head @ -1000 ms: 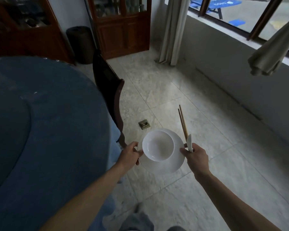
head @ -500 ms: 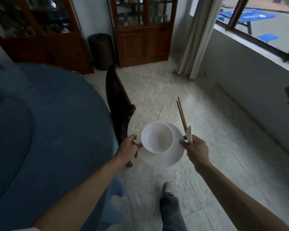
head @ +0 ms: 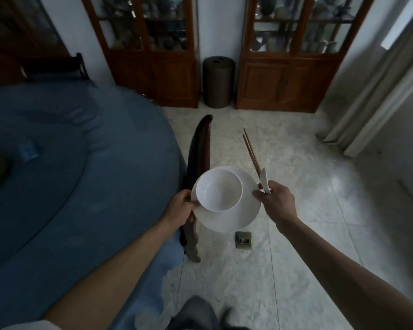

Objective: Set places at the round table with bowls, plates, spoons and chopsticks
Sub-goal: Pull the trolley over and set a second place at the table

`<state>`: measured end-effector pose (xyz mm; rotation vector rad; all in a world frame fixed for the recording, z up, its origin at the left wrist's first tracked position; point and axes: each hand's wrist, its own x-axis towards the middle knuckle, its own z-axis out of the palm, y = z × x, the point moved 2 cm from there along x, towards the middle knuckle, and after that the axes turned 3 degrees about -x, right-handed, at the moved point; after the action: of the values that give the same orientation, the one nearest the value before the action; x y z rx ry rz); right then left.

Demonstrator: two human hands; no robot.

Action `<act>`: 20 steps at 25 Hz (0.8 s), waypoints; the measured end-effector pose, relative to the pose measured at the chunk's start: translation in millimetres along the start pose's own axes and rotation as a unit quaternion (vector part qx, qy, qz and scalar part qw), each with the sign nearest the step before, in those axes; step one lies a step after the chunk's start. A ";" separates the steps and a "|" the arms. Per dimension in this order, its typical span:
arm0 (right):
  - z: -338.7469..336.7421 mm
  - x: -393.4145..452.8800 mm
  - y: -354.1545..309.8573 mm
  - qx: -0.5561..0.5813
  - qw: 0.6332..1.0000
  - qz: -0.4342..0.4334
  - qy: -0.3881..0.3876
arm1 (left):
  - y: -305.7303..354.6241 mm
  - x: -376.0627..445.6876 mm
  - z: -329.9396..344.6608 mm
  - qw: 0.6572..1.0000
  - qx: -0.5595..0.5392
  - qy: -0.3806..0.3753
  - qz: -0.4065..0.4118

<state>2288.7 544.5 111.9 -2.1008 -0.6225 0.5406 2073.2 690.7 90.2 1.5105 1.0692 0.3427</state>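
The table [head: 65,177], round and draped in blue cloth, fills the left; its curved edge runs just left of a dark wooden chair [head: 198,163] tucked against it. To the right, pale glossy tile floor [head: 308,246] lies open as far as the cabinets [head: 284,75] and curtain [head: 372,96], broken only by a small metal floor socket [head: 243,239].

The left hand [head: 183,207] grips the rim of a smooth white plate [head: 229,215], thumb curled over the edge; a round white bowl [head: 218,189] sits on it, held in the air beside the chair. The right hand [head: 275,198] pinches thin brown chopsticks [head: 251,152] and a white spoon [head: 264,183], fingers curled round them, perhaps touching the plate's rim.

Since half a second ago the view has swung left: the cabinets now face squarely, the window is gone, and the socket shows again.
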 end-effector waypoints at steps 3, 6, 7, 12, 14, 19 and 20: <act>17.8 40.9 -22.2 -0.015 0.999 -0.025 -0.042 | 5.0 17.7 -13.6 0.998 -0.023 0.046 -0.021; 47.9 76.8 -43.4 -0.025 0.995 -0.049 -0.088 | 0.0 36.8 -35.5 0.995 -0.041 0.084 -0.037; 58.2 86.3 -49.8 -0.031 0.993 -0.055 -0.098 | -2.2 42.8 -42.6 0.993 -0.048 0.096 -0.041; 130.2 140.7 -96.6 -0.092 0.976 -0.112 -0.164 | -14.6 78.6 -91.9 0.978 -0.085 0.178 -0.072; 160.1 158.3 -116.7 -0.112 0.967 -0.136 -0.185 | -20.2 91.1 -112.7 0.973 -0.086 0.199 -0.083; 233.3 188.0 -156.3 -0.170 0.936 -0.198 -0.238 | -43.9 120.4 -159.4 0.956 -0.099 0.252 -0.110; 248.0 191.8 -162.9 -0.179 0.929 -0.209 -0.248 | -50.7 122.8 -167.5 0.952 -0.095 0.266 -0.117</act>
<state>2257.3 895.4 84.0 -2.0691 -1.5185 0.7591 1995.0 884.5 45.7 1.1258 1.5744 0.6893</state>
